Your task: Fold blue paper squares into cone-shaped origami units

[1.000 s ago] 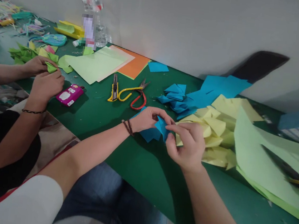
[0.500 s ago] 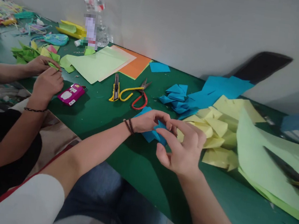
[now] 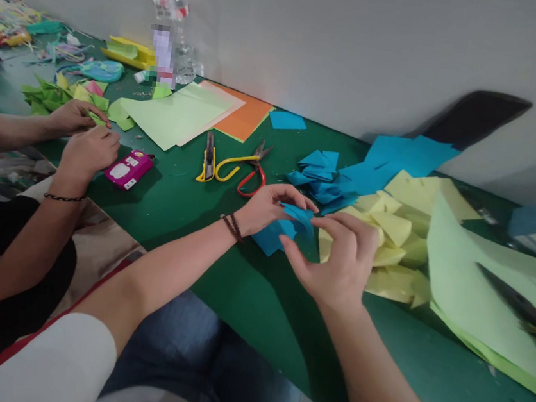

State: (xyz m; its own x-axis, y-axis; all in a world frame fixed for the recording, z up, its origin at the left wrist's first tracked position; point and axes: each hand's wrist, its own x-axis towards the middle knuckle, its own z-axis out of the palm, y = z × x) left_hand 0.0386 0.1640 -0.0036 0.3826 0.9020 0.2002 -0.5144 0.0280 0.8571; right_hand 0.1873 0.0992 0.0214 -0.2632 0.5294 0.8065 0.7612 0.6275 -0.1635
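My left hand (image 3: 271, 211) is closed on a folded piece of blue paper (image 3: 299, 217), held just above the table. My right hand (image 3: 342, 254) is at the paper's right side, thumb and index finger apart, with the index fingertip touching or almost touching its edge. More blue paper (image 3: 269, 240) shows below my left hand; whether it is part of the same piece I cannot tell. Beyond my hands lie folded blue papers (image 3: 317, 171), and yellow folded papers (image 3: 393, 231) are heaped beside my right hand.
Scissors (image 3: 253, 164) and a yellow cutter (image 3: 209, 159) lie beyond my left hand. Light green sheets (image 3: 489, 297) with a dark-bladed tool (image 3: 509, 296) are at right. A purple box (image 3: 129, 169) sits near a co-worker's hands (image 3: 87, 148), which handle green paper. Plastic bottles (image 3: 184, 65) stand by the wall.
My left hand has lifted slightly, and more of the folded blue paper shows between my hands. My right hand has shifted a little right, its fingers now at the paper's edge.
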